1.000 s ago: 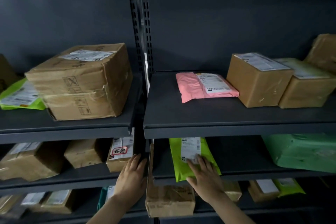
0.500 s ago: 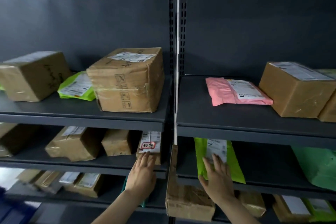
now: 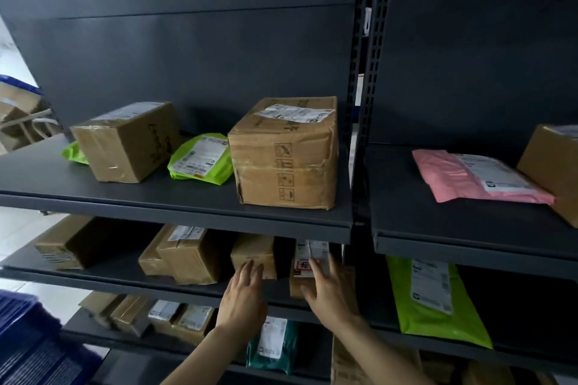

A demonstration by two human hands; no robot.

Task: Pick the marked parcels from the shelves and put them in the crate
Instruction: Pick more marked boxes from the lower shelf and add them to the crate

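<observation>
A small brown parcel (image 3: 302, 272) with a white label and a red-marked sticker stands on the middle shelf (image 3: 131, 283) of the left bay, by the upright post. My right hand (image 3: 328, 291) lies against its front, fingers spread over the label and thumb low on its left; no closed grip shows. My left hand (image 3: 245, 297) hovers open just left of it, fingertips at the lower front of a plain brown box (image 3: 253, 255). A blurred blue object (image 3: 31, 341), possibly the crate, fills the bottom left corner.
The top shelf (image 3: 187, 212) carries two brown boxes and green mailers; a pink mailer (image 3: 475, 176) lies in the right bay. A lime-green mailer (image 3: 434, 300) leans on the right middle shelf. More boxes and a teal mailer (image 3: 272, 344) sit on the lower shelves.
The view has swung left. My right hand left the lime-green mailer and moved onto the red-marked parcel. My left hand shifted off that parcel to the plain box beside it.
</observation>
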